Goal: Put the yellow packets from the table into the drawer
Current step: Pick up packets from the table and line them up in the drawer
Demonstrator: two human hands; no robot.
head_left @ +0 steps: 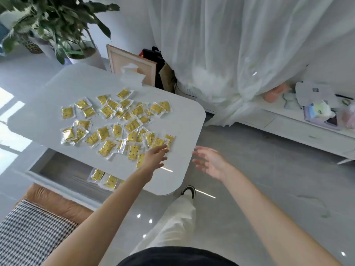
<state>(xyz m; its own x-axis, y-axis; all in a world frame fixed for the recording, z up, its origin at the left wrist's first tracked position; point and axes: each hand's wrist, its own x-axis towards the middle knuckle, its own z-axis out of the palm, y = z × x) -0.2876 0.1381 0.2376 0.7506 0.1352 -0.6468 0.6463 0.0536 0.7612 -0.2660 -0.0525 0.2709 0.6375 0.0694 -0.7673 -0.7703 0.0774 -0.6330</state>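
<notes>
Several yellow packets (117, 123) in clear wrappers lie scattered over the white table (48, 104). Below the table's near edge an open drawer (63, 169) holds a few yellow packets (104, 179). My left hand (154, 157) reaches over the table's near right part with its fingers straight, the fingertips at the nearest packets, and it holds nothing. My right hand (208, 163) hovers just off the table's right edge with its fingers spread and loose, holding nothing.
A white plastic bag (131, 74) sits at the table's far edge. A potted plant (57, 25) stands far left, a leaning frame (130, 64) and white curtain (240, 54) behind. A low white cabinet (299, 127) with clutter runs on the right. A checked cushion (28, 233) lies near left.
</notes>
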